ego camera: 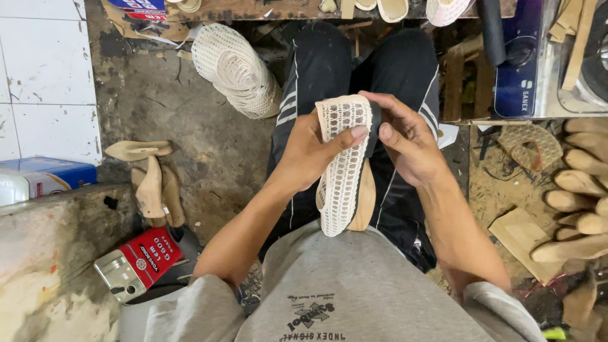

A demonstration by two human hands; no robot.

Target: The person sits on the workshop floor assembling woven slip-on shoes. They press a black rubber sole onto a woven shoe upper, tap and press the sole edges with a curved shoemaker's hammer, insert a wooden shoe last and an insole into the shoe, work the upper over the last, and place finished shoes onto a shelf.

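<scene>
Item: white woven mesh shoe upper point(343, 166), fitted over a wooden shoe last point(363, 201). Position: centre of view, above the lap, toe end pointing to 6 o'clock toward the grey shirt point(354, 291). The last's bare wood shows along the upper's edge at 4 o'clock.

Left hand point(310, 152): closed round the upper from 9 o'clock, thumb laid across the mesh near its top end.

Right hand point(408, 139): closed on the top end from 3 o'clock, fingers curled over the edge, touching a dark strip there.

Beneath: black trousers with white side stripes point(323, 69), knees toward 12 o'clock.

Surroundings:
- Stack of white mesh uppers point(237, 69), on the floor at 11 o'clock.
- Three bare wooden lasts point(149, 177), at 9 o'clock, on the concrete floor point(209, 152).
- Red and silver metal can point(139, 263), lying on its side at 8 o'clock.
- Blue box point(54, 172), at the far 9 o'clock edge, below white wall tiles point(44, 63).
- Row of wooden lasts point(579, 190), stacked at 3 o'clock.
- Flat wooden offcut point(516, 231), at 4 o'clock, near that row.
- Tabletop edge point(285, 9) at 12 o'clock, carrying soles and scraps.
</scene>
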